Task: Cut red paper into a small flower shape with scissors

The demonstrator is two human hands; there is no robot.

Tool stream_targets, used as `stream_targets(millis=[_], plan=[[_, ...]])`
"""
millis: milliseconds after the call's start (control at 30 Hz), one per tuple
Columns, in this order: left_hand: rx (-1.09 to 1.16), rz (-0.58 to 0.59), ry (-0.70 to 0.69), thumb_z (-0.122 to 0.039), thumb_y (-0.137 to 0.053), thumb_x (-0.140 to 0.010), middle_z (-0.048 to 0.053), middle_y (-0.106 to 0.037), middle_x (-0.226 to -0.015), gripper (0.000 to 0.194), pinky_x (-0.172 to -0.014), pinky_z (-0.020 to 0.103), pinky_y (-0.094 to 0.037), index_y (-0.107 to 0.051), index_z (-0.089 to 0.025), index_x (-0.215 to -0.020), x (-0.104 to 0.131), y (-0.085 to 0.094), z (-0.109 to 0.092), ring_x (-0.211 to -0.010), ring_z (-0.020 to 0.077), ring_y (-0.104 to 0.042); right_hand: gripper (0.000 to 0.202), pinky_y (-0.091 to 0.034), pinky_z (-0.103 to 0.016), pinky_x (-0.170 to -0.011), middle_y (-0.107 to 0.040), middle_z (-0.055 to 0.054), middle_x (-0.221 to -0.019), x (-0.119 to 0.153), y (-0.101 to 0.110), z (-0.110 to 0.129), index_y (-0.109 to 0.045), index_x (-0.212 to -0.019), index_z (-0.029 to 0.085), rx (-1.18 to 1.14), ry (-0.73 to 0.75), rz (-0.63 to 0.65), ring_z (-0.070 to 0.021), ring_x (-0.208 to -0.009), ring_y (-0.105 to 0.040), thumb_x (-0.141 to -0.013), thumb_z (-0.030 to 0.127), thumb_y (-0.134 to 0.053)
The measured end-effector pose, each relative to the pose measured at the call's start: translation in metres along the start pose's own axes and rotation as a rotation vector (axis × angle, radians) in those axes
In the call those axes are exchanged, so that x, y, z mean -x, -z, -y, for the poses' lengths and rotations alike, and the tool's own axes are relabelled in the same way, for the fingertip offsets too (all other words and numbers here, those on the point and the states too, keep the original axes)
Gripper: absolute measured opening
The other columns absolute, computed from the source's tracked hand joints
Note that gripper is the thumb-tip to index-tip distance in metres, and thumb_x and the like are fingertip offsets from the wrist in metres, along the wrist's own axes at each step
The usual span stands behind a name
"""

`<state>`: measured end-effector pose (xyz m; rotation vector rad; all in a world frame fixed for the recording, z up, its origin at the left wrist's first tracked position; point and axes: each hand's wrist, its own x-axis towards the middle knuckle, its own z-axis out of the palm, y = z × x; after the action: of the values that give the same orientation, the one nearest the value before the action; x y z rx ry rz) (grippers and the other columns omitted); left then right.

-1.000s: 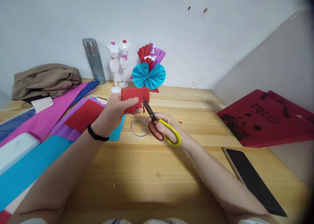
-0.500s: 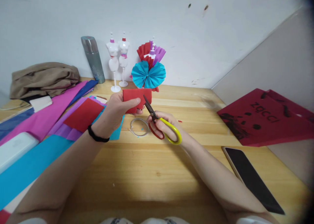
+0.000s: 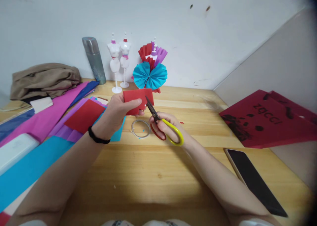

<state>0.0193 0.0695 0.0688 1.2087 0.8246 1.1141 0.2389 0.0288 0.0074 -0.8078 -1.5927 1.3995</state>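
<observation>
My left hand [image 3: 119, 107] pinches a red piece of paper [image 3: 135, 95], thumb on top and fingertips showing under its lower edge. My right hand [image 3: 165, 123] is closed round the yellow and red handles of the scissors [image 3: 173, 133]. The dark blades point up and left, across the right part of the red paper. A small notch shows in the paper's lower edge beside the blades. Below the paper a clear ring [image 3: 140, 129] lies on the table. Behind stands a mannequin dressed in red, purple and blue pleated paper [image 3: 150, 74].
Two white mannequins [image 3: 114, 64] and a flask [image 3: 94, 60] stand at the back. Coloured paper sheets [image 3: 37, 151], a brown cloth [image 3: 46, 79] and a white object [image 3: 18, 150] lie left. A red bag [image 3: 269, 120] and a phone [image 3: 255, 179] are on the right.
The red paper has tilted slightly in my left hand, its right side now lower. My right hand and the scissors have hardly moved.
</observation>
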Motion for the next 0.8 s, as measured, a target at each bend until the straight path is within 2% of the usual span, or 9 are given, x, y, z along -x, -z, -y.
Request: stream_targets(millis=[167,800], plan=[[0.006,0.015,-0.014,-0.036,-0.092,-0.074,0.009,-0.079,-0.077,0.030,-0.063,0.029,-0.059,-0.080,-0.012,-0.088,0.0005,0.0028,0.0002,-0.067,0.0198,-0.074,0.057,-0.026,-0.024,-0.042,-0.046,0.013,-0.052,-0.0006,0.0006,-0.0010,-0.064,-0.104,0.022,0.006,0.008,0.008,-0.0084,-0.038,-0.036,-0.097,0.077,-0.073],[0.015,0.038,-0.021,-0.033,-0.092,-0.074,0.008,-0.078,-0.075,0.026,-0.062,0.027,-0.058,-0.079,-0.012,-0.080,0.0023,0.0029,-0.0043,-0.065,0.0172,-0.071,0.057,-0.025,-0.023,-0.042,-0.044,0.013,-0.050,0.0005,0.0009,0.0014,-0.062,-0.103,0.022,0.014,0.002,0.006,-0.0076,-0.038,-0.033,-0.097,0.078,-0.072]])
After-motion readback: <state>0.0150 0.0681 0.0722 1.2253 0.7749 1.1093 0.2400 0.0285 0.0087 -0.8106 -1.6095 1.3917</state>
